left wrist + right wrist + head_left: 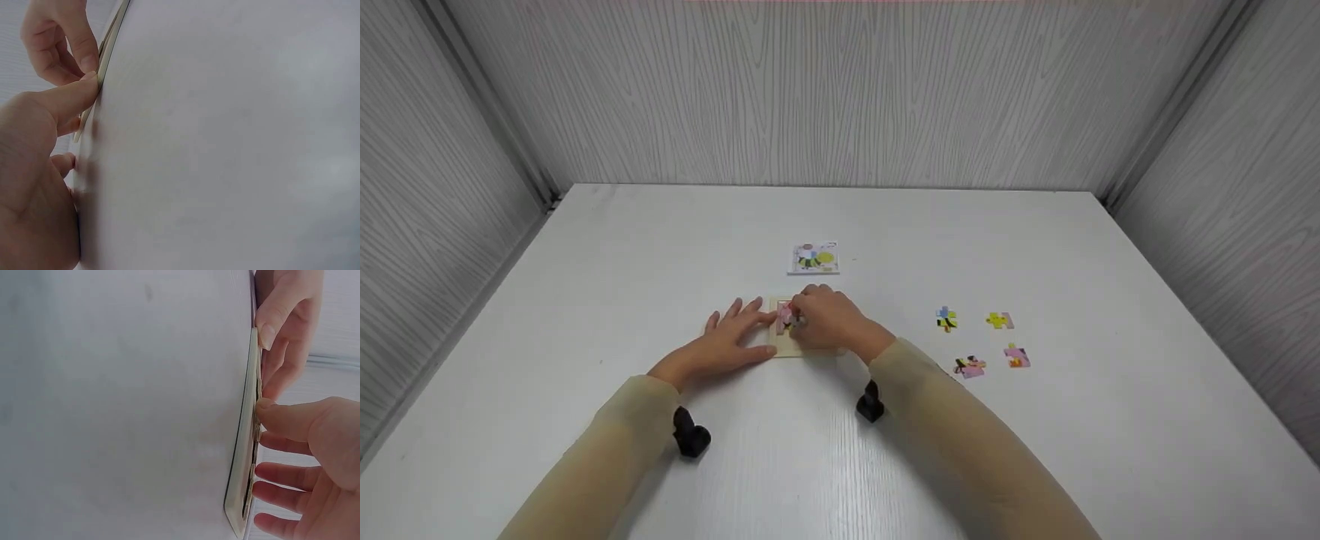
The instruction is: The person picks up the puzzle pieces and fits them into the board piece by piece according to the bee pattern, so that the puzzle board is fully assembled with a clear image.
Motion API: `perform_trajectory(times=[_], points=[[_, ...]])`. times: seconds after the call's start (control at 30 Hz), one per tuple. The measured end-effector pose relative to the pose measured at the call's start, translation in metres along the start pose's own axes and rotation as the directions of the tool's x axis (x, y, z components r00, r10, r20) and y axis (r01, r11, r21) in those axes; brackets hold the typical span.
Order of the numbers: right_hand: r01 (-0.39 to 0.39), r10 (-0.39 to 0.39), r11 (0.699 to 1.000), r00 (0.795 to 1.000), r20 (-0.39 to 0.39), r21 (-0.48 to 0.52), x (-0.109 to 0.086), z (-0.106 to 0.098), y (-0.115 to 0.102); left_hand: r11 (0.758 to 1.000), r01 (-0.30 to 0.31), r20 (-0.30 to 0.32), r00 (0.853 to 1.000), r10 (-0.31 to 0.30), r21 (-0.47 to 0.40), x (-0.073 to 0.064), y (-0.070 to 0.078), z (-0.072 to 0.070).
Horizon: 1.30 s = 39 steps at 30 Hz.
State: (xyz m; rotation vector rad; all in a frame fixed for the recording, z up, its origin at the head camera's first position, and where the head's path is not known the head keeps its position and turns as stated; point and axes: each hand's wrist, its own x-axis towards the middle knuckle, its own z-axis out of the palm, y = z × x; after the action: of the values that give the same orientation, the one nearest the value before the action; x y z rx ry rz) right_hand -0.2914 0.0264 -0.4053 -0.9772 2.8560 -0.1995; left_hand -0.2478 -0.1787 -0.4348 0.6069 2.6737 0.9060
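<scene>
A shallow light-wood puzzle tray point(784, 351) lies on the table, with pink, patterned puzzle pieces point(784, 313) in its left part. My left hand point(720, 341) rests at the tray's left side, fingers spread, thumb and index finger touching its border. Over the tray, my right hand point(829, 319) points its fingertips down at the pieces. The right wrist view has a puzzle piece point(259, 432) between the right thumb and index finger at the tray's surface; the hand hides most of it. The tray's right part is hidden under the right hand.
Several loose puzzle pieces lie to the right, among them a blue-yellow one point(946, 319), a yellow one point(999, 320) and a pink one point(1017, 355). A square bee picture card point(813, 259) lies behind the tray. Grey panels point(840, 90) enclose the white table point(697, 225).
</scene>
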Motion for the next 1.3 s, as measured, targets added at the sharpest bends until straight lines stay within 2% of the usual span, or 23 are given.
perform_trajectory(times=[0.77,0.97,1.1,1.3], points=[[0.052,-0.05,0.996,0.998,-0.03,0.079,-0.001,0.003,0.0,1.0,0.013,0.009,1.0,-0.013,0.003,0.0,0.0,0.0],[0.069,-0.07,0.997,0.997,0.026,0.04,-0.009,0.0,-0.002,1.0,0.014,0.023,1.0,-0.014,0.006,0.001,0.0,0.0],[0.055,-0.055,0.998,0.995,0.078,0.0,-0.011,-0.001,-0.004,1.0,0.021,0.018,1.0,-0.021,0.022,0.001,0.001,0.0],[0.038,-0.032,0.998,0.993,0.109,-0.051,-0.012,0.0,-0.004,0.999,0.029,0.025,0.999,-0.03,0.031,0.001,0.001,0.001]])
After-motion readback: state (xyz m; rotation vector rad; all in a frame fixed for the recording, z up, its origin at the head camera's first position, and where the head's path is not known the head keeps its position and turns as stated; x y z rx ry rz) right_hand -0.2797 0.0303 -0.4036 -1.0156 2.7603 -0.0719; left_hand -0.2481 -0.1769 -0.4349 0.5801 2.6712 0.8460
